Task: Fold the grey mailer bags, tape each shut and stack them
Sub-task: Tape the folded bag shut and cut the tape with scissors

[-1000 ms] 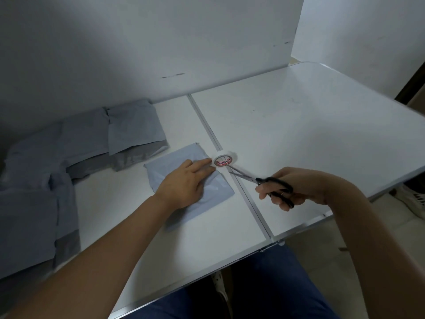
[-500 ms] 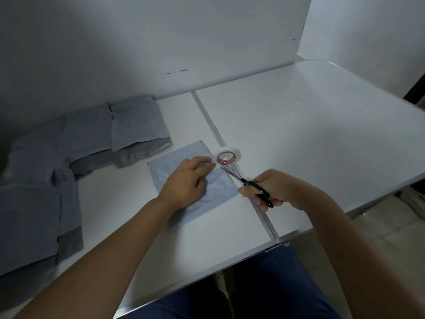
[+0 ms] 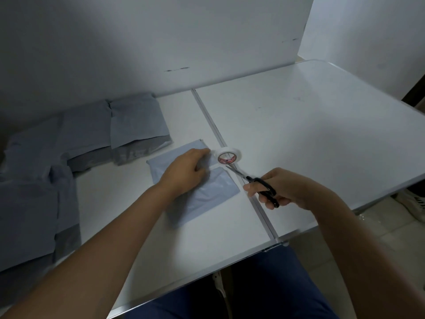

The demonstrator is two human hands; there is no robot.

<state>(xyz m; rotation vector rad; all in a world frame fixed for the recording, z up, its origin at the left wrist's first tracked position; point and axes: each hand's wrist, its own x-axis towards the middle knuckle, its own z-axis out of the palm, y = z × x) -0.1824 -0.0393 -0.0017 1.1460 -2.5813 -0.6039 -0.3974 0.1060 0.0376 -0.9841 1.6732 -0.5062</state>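
A folded grey mailer bag (image 3: 213, 189) lies on the white table (image 3: 299, 134) near its middle seam. My left hand (image 3: 184, 172) lies on the bag and presses it down, fingers reaching toward a roll of white tape (image 3: 229, 156) that stands just past the bag's right corner. A strip of tape seems to run from the roll onto the bag. My right hand (image 3: 276, 187) grips black-handled scissors (image 3: 253, 180); their blades point at the tape beside the roll.
Several unfolded grey mailer bags (image 3: 76, 143) lie spread over the table's left side, up to the white wall. The table's front edge runs just above my lap. A shoe (image 3: 414, 201) is on the floor at the right.
My right hand has brought the scissors left, so the blade tips now sit close under the tape roll. My left hand stays pressed on the folded bag.
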